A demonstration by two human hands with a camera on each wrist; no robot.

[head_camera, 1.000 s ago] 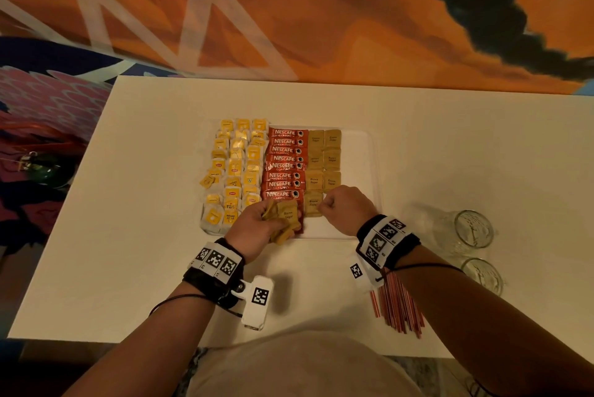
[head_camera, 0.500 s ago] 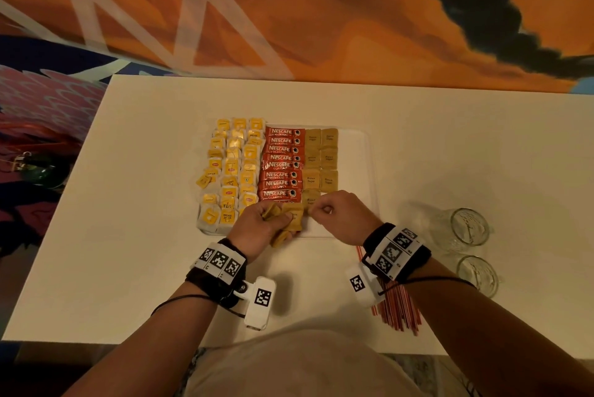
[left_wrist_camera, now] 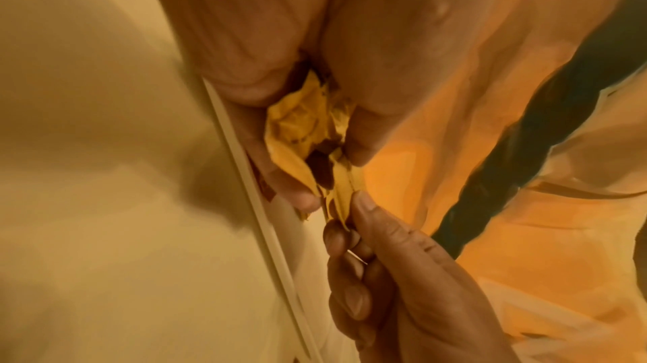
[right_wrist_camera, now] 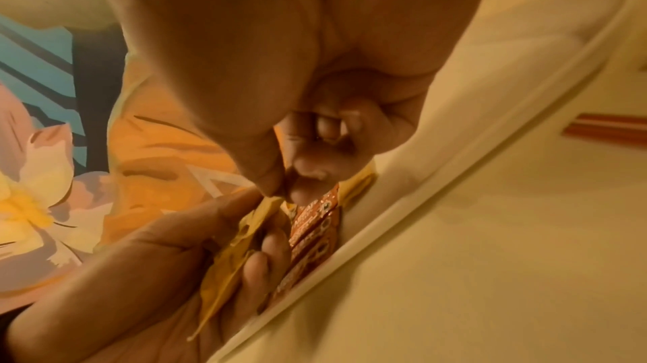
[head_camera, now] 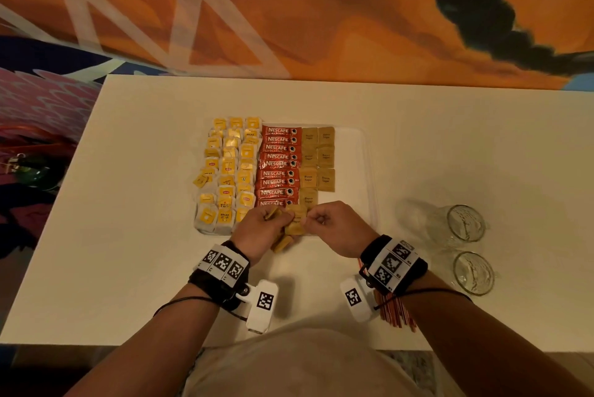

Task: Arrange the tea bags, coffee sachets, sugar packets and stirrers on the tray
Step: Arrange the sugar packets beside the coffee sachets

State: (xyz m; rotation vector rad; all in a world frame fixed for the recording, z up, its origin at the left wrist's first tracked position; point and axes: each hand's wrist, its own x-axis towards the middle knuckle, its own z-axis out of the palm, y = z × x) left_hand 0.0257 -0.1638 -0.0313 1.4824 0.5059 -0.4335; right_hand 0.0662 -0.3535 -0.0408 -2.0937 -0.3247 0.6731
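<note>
A white tray on the table holds yellow tea bags at left, red coffee sachets in the middle and brown sugar packets at right. My left hand grips a bunch of brown sugar packets over the tray's near edge. My right hand pinches the edge of one packet of that bunch between thumb and forefinger. Red stirrers lie on the table, partly hidden under my right wrist.
Two clear glasses stand on the table to the right of the tray. A painted orange wall runs along the table's far edge. The tray's right strip beside the sugar packets is bare.
My right hand has moved left from the laid sugar packets to the bunch in my left hand and now pinches one packet. My left hand has stayed in place.
</note>
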